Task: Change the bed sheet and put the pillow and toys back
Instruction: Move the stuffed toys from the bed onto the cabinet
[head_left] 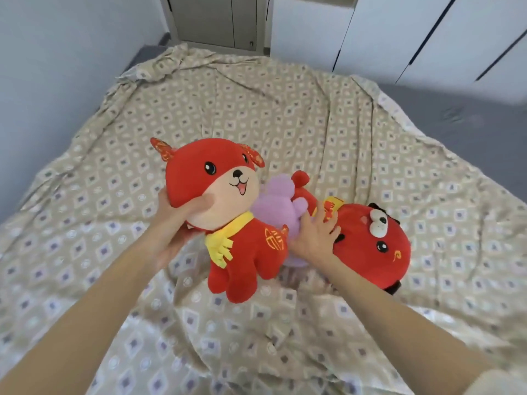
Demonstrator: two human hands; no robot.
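Observation:
A beige patterned bed sheet lies wrinkled over the bed. My left hand grips the head of a red plush dog with a yellow scarf and holds it upright above the sheet. My right hand rests with spread fingers on a purple plush toy and touches a second red plush toy that lies on its side to the right. The purple toy is partly hidden behind the dog. No pillow is in view.
A pale wall runs along the bed's left side. White wardrobe doors stand at the back right, a grey door at the back. Bare grey mattress shows at the right, beyond the sheet's edge.

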